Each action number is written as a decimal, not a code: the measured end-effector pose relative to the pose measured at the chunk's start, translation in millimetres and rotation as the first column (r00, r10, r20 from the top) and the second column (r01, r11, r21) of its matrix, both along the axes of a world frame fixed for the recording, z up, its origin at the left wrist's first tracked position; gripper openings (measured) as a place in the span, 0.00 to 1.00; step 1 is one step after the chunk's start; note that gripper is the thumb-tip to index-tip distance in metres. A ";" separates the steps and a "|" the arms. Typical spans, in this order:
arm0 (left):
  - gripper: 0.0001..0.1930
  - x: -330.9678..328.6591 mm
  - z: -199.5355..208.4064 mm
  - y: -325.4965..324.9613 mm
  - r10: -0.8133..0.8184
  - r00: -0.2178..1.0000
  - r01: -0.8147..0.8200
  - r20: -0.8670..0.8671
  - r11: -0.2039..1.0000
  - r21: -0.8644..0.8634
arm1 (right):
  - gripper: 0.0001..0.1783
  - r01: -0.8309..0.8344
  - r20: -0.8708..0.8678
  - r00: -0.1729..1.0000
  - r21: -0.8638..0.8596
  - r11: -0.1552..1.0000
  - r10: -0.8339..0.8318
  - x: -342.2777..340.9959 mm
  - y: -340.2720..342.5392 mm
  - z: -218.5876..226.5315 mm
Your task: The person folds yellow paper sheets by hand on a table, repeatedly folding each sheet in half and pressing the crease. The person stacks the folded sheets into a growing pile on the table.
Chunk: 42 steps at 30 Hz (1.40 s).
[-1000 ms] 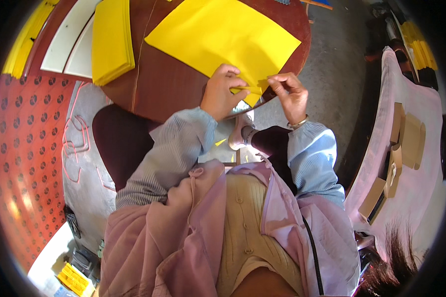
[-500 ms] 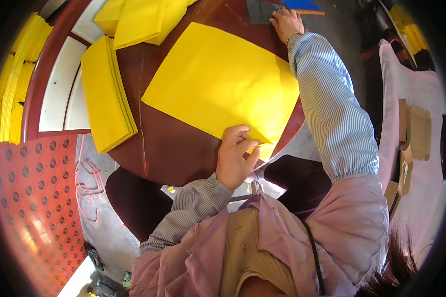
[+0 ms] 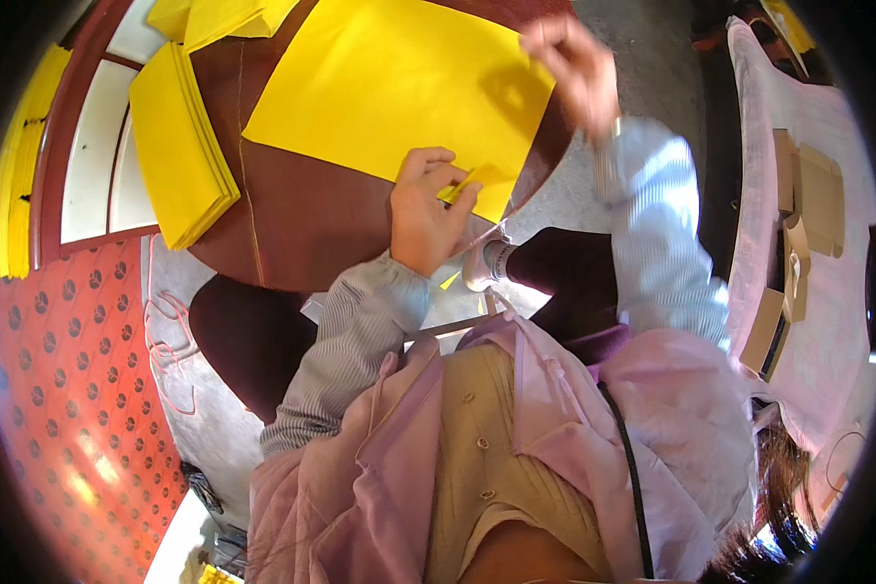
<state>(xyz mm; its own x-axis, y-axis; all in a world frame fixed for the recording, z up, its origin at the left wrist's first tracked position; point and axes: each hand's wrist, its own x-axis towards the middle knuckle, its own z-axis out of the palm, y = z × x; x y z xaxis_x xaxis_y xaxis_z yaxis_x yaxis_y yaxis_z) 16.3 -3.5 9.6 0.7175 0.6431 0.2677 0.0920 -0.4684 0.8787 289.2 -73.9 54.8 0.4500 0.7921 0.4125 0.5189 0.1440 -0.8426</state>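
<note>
Pinching the lower corner of a yellow felt-like sheet [image 3: 389,83] near the centre of the frame, with thumb and forefinger of the left hand [image 3: 423,216] drawn narrow on a small folded-over edge. Spread flat otherwise over the reddish-brown tabletop [image 3: 311,219], in the upper middle of the frame. Held out at the upper right, with the right hand [image 3: 582,78], close by the sheet's right corner; too blurred to tell whether touching it, or gripping anything in loosely bent fingers. Judging by the turned edge, seems busy with folding that corner, with the fold not yet secured. Probably calls next for bringing the right fingertips down beside the left ones, without letting the fold slip open. Note also a stack of folded yellow pieces [image 3: 180,146] at the left, well apart from both hands.
</note>
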 end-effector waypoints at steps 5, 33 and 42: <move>0.10 0.8 -6.4 6.5 -0.008 1.000 0.008 -0.011 1.000 0.004 | 0.10 -0.053 0.098 0.993 -0.156 0.986 0.069 -114.2 -97.8 -14.7; 0.10 -7.7 -14.6 24.5 -0.161 0.986 0.161 -0.032 0.987 -0.020 | 0.07 -0.055 -0.081 0.996 -0.179 0.982 0.041 -105.7 -81.8 -43.9; 0.12 -4.5 -12.7 15.9 -0.122 0.991 0.123 -0.049 0.992 0.031 | 0.08 -0.029 -0.072 0.997 -0.164 0.986 0.017 -111.5 -81.2 -40.8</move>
